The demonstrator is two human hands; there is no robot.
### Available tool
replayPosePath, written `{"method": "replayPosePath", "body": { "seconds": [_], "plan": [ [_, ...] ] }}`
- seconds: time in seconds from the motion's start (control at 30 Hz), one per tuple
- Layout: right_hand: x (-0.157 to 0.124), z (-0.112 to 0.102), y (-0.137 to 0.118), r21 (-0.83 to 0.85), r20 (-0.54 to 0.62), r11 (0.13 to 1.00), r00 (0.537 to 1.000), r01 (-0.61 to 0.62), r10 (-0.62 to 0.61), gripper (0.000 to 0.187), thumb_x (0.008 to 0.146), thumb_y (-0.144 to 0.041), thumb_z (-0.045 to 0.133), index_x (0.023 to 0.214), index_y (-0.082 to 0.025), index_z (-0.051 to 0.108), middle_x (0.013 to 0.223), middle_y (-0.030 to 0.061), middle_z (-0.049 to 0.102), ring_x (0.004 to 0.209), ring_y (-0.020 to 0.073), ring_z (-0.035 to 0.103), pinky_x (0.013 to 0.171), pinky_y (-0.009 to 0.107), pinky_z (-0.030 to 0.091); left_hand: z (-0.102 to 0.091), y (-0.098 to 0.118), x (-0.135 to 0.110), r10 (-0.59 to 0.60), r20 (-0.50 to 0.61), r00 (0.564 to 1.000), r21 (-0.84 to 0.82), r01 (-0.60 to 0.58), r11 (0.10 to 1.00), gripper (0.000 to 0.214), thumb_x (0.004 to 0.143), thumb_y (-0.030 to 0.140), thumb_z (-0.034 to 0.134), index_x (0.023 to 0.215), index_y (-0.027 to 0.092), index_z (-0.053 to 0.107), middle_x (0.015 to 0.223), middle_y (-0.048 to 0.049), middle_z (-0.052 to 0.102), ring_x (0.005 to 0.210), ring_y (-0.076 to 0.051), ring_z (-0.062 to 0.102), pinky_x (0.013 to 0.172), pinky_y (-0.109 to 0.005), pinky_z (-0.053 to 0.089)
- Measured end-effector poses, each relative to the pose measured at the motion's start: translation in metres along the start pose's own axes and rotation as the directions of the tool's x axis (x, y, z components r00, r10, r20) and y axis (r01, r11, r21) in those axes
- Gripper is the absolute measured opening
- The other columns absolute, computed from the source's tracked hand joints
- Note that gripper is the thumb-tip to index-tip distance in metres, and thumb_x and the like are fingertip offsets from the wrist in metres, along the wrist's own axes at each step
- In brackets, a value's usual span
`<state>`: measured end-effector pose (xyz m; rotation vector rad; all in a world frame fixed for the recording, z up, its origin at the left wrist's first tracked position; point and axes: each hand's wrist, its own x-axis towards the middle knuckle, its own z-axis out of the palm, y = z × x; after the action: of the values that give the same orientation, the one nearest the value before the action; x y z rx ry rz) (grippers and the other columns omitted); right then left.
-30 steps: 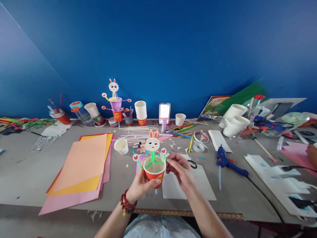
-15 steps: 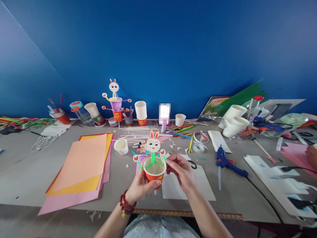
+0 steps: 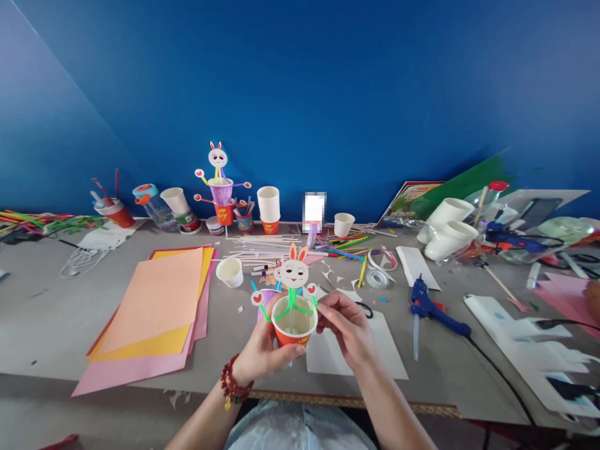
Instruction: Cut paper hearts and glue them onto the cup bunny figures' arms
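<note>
My left hand [image 3: 265, 347] is wrapped round a red paper cup [image 3: 294, 339] with a white rim, held above the table edge. A white rabbit face [image 3: 295, 274] with orange ears stands over the cup on green stems. Two green pipe cleaner arms reach out over the rim, each ending in a white paw with a red heart; the left paw [image 3: 257, 298] hangs free. At the cup's right side, the thumb and forefinger of my right hand [image 3: 344, 322] pinch the right green arm [image 3: 314, 301] below its paw. Its other fingers are curled, partly behind the cup.
A blue glue gun [image 3: 438, 310] and a white power strip [image 3: 520, 350] lie at right. Coloured paper [image 3: 152, 294] is stacked at left, white paper [image 3: 384, 350] below my right hand. A similar rabbit figure [image 3: 220, 190] stands behind. Another person's hand [image 3: 593, 297] shows far right.
The cup has tipped slightly toward me, so more of its inside shows, and the rabbit face has shifted a little right. My fingers keep the same grip.
</note>
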<state>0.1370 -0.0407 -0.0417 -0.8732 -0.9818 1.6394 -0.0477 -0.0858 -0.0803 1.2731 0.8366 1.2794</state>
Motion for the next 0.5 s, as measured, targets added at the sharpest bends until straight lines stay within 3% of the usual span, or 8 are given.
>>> {"method": "replayPosePath", "body": {
  "seconds": [0.33,0.5],
  "plan": [
    [-0.002,0.001,-0.003,-0.025,-0.009,1.0,1.0,0.005,-0.005,0.023,0.074,-0.036,0.083,0.069,-0.019,0.068,0.063,-0.0004,0.065,0.056,0.0116,0.057,0.054,0.023,0.05,-0.001,0.012,0.001,-0.01,0.02,1.0,0.053,0.009,0.999,0.077,0.075,0.032,0.082,0.143,0.021,0.046,0.133,-0.0146,0.061,0.121,-0.034,0.059,0.104,-0.045,0.048],
    [0.0,0.001,-0.003,-0.03,-0.008,1.0,1.0,-0.009,0.009,0.023,0.075,-0.036,0.082,0.068,-0.019,0.067,0.063,-0.0005,0.065,0.057,0.0118,0.058,0.056,0.024,0.049,0.001,0.018,0.003,-0.082,-0.002,0.997,-0.009,0.082,0.997,0.056,0.073,0.036,0.083,0.123,0.018,0.063,0.121,-0.0137,0.069,0.111,-0.034,0.065,0.098,-0.043,0.052]
  ]
}}
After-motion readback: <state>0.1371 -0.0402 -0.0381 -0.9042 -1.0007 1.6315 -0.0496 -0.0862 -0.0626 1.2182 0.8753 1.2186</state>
